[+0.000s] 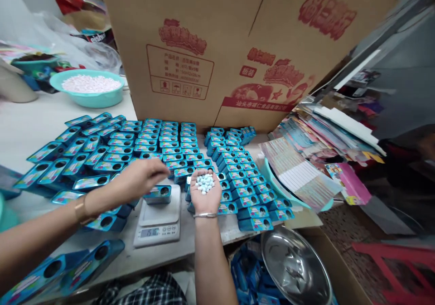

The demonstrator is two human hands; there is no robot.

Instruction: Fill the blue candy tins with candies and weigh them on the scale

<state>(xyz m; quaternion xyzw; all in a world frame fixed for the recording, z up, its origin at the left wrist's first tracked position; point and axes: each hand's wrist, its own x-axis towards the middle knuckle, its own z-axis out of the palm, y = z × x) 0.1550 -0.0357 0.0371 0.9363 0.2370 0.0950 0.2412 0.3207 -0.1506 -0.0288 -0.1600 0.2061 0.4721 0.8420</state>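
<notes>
My right hand is held palm up, cupped around a small heap of pale blue-white candies. My left hand reaches across with fingertips pinched together just above a small blue tin that stands on a white digital scale. What the pinch holds is hidden. Rows of identical blue tins with round holes in their tops cover the table behind both hands.
A large printed cardboard box stands at the back. A teal bowl of white candies sits far left. Printed paper sheets pile at the right. A steel bowl lies below the table edge. More tins lie near left.
</notes>
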